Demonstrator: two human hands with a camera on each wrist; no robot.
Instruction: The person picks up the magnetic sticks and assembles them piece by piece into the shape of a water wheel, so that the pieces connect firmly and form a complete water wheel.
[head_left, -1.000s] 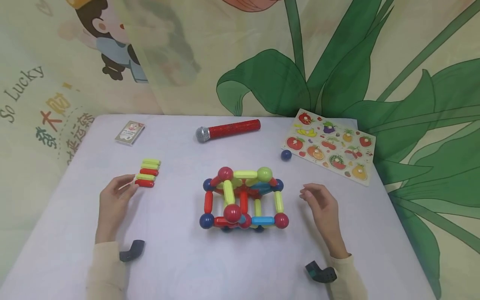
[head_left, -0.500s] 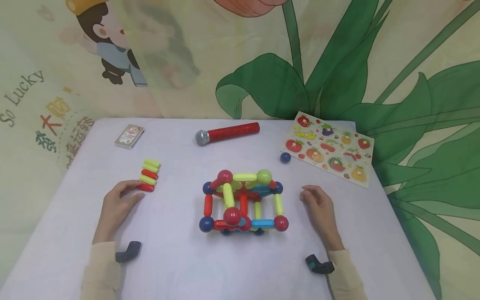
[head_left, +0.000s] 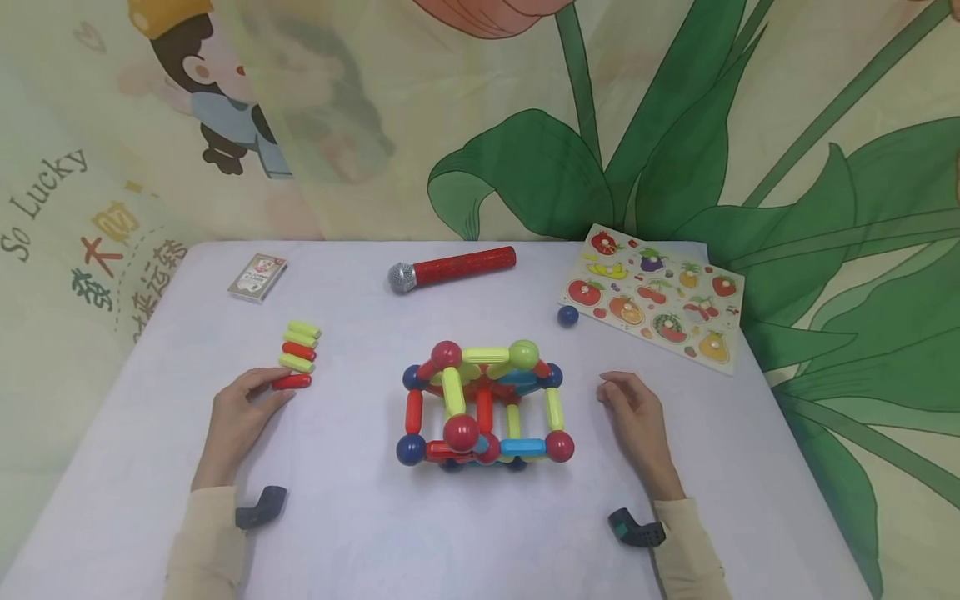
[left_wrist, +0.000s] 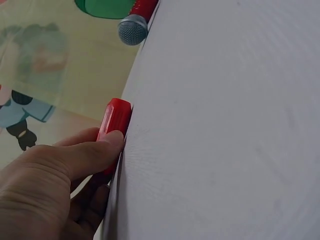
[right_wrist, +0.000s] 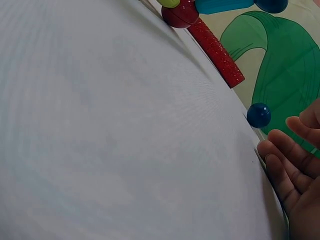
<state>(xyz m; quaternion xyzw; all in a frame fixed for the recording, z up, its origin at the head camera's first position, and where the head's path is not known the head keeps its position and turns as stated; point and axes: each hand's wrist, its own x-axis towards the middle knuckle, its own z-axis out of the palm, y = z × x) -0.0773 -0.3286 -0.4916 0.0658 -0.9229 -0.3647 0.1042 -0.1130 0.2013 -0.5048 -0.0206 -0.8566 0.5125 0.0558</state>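
My left hand (head_left: 238, 421) pinches a red toy rod (head_left: 294, 381) between thumb and fingers at its left end. The left wrist view shows the thumb (left_wrist: 107, 147) lying along the rod's side. Just beyond it lie several more short rods in a row, yellow-green rods (head_left: 297, 363) and one red rod (head_left: 299, 351). At the middle of the table stands a frame of rods and balls (head_left: 461, 433), in red, blue and yellow-green. To its right my right hand (head_left: 637, 425) rests with loosely curled fingers, holding nothing.
A blue ball (head_left: 567, 316) lies beside the fruit puzzle board (head_left: 645, 292) at back right. A red toy microphone (head_left: 465, 265) lies at the back middle, a playing card box (head_left: 258, 277) at back left. Behind the white table (head_left: 480, 533) hangs a printed cloth.
My left fingers have closed on the nearest red rod and drawn it slightly toward me, opening a gap from the row. My right hand has stayed nearly still.
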